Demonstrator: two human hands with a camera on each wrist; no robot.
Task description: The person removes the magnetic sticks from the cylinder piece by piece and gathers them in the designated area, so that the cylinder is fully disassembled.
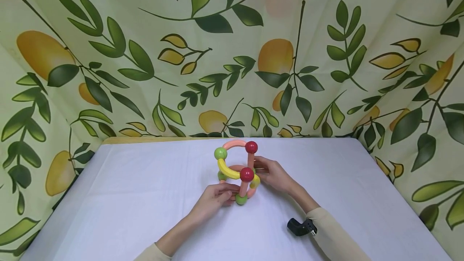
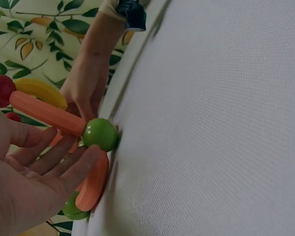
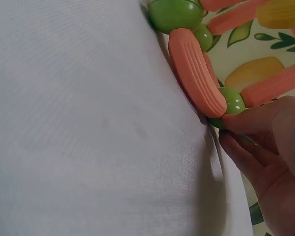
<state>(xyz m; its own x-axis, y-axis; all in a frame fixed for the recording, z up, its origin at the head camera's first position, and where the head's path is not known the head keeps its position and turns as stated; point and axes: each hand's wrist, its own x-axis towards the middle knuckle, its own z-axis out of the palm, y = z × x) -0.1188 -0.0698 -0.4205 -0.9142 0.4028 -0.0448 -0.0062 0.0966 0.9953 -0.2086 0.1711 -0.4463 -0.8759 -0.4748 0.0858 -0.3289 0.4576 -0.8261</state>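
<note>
Red, green, yellow and salmon pieces made up a frame of balls and rods [image 1: 233, 175], which stood on a white cloth [image 1: 152, 204] just right of and below the centre of the head view. Two red balls [image 1: 247, 174] and a green one sat along its upper part, joined by a salmon arc [image 1: 235, 143] and a yellow arc [image 1: 225, 168]; more green balls lay at its foot.

The left hand [image 1: 214, 201] came in from the lower left; in its wrist view the fingers were extended, slightly apart, beside the front green ball [image 2: 101, 134] near the picture's middle. Whether they pressed on it I cannot tell. The right hand [image 1: 274, 175] reached in from the lower right, and at the right of its wrist view the thumb and a finger pinched the rear green ball [image 3: 234, 100].

A black device [image 1: 302, 226] was by the right sleeve [image 1: 335, 235], lower right. Behind, a leaf-and-fruit curtain [image 1: 232, 71] filled the upper frame.
</note>
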